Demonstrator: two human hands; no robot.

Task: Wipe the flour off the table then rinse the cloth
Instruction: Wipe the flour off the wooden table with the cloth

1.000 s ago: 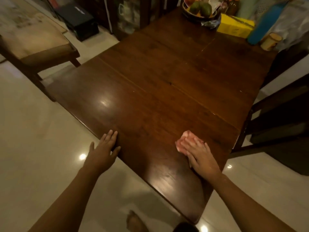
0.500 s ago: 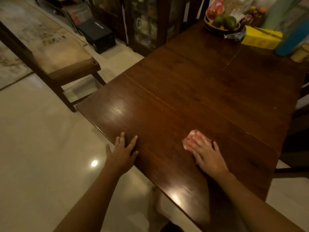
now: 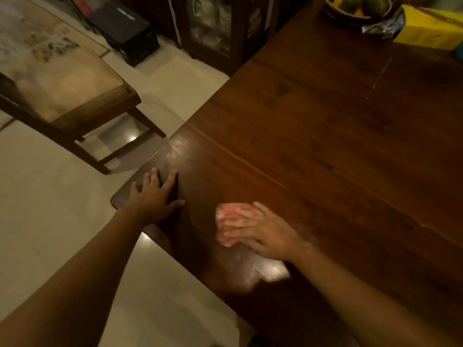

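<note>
As left hand [image 3: 155, 199] has shifted, flat, to table [image 3: 325, 146] corner | right hand [image 3: 260, 231], fingers straight, presses cloth [image 3: 226, 216] nearer it

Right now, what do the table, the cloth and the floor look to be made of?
Table: dark wood, polished or varnished. Grain streaks, board seams and lamp glare show.
Cloth: soft pink fabric, probably a thin rag. It bunches under the right hand, and the weave is too blurred to tell.
Floor: pale glossy tile or stone. It mirrors light spots.
</note>
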